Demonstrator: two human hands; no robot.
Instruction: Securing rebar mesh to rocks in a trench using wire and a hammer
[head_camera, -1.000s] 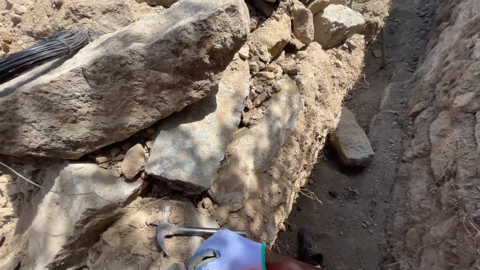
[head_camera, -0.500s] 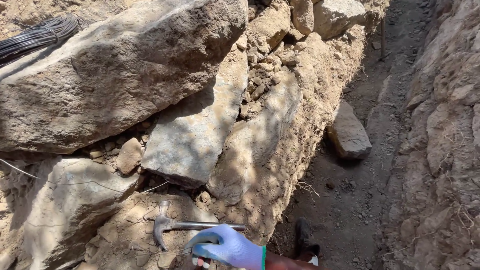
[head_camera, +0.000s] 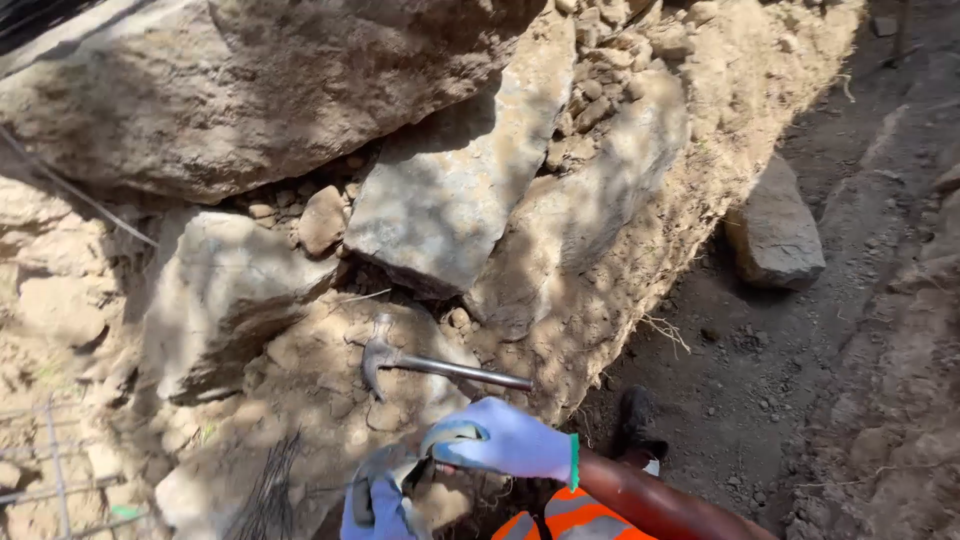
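A steel claw hammer (head_camera: 432, 365) lies on a dusty stone (head_camera: 330, 400) of the rough rock wall, head to the left, handle pointing right. My right hand (head_camera: 505, 440), in a blue glove with a green cuff, hovers just below the handle's end without touching it. Its fingers are curled and I see nothing in them. My left hand (head_camera: 375, 505), also in a blue and grey glove, sits right beside it at the bottom edge. It is partly cut off, so its grip is hidden. The two hands touch.
Big boulders (head_camera: 250, 90) and a flat grey slab (head_camera: 450, 200) form the wall on the left. A narrow dirt trench (head_camera: 790, 400) runs on the right with a loose rock (head_camera: 775, 235) in it. Wire mesh (head_camera: 50, 460) shows at the lower left, and my boot (head_camera: 635, 420) stands in the trench.
The view has tilted down along the wall. My left hand has come into view beside the right. The hammer stays on the stone.
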